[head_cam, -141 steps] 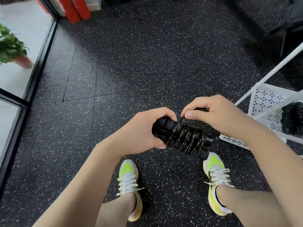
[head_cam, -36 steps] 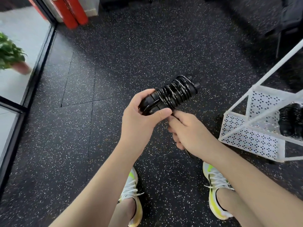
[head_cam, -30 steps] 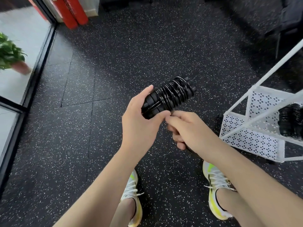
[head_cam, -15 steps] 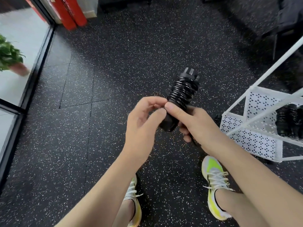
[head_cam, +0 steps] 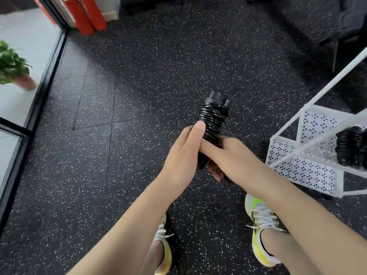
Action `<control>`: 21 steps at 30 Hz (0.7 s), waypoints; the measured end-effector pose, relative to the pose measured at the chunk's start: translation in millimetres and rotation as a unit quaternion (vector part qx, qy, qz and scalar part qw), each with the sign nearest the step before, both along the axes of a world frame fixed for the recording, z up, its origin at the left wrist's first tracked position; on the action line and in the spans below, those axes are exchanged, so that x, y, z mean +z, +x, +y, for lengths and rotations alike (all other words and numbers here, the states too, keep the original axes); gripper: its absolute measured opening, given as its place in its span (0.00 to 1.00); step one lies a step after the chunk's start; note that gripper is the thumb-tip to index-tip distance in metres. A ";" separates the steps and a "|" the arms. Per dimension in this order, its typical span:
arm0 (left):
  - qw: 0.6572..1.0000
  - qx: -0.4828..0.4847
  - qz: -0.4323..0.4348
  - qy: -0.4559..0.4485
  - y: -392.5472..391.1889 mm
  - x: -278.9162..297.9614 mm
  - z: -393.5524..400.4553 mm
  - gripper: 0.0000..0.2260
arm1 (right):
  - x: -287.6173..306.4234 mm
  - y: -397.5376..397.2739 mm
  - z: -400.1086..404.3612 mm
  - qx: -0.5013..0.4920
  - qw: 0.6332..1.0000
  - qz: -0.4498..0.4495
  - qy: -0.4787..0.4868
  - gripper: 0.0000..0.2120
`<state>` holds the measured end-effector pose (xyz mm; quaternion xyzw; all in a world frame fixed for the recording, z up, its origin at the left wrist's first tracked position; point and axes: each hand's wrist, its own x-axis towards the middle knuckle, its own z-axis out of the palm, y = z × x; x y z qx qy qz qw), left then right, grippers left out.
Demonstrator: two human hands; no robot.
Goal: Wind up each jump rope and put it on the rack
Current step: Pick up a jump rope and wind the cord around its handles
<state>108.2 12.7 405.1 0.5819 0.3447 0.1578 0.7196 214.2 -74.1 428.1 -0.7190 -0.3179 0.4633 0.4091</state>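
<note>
Jump rope (head_cam: 213, 118), wound on its handles, stands nearly upright above the floor, caps pointing away.
My right hand (head_cam: 228, 157) grips its hidden lower end; my left hand's (head_cam: 182, 155) straight fingers rest alongside.

Both my forearms reach forward and down, bare, converging in front of me. My left hand (head_cam: 183, 155) shows its back, its fingers laid nearly straight and together, the index fingertip uppermost and pressed against the wound jump rope (head_cam: 213, 124). My right hand (head_cam: 228, 155) comes in from the right with its fingers curled under and around the bundle's lower end, gripping it; its index finger touches the side of my left hand.
</note>
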 end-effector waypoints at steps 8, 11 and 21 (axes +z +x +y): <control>0.998 -0.001 -0.035 -0.060 0.2 -5.1 5.4 0.17 | 7.0 18.8 -3.2 0.032 0.998 -0.052 -0.016 0.22; 0.995 0.033 -0.030 -0.084 -0.4 -6.7 7.4 0.16 | 6.2 19.2 -3.3 0.013 0.998 -0.053 -0.033 0.23; 0.974 0.186 -0.056 -0.113 9.5 -4.5 12.5 0.15 | 11.1 -2.9 -9.8 0.034 0.985 -0.157 0.057 0.14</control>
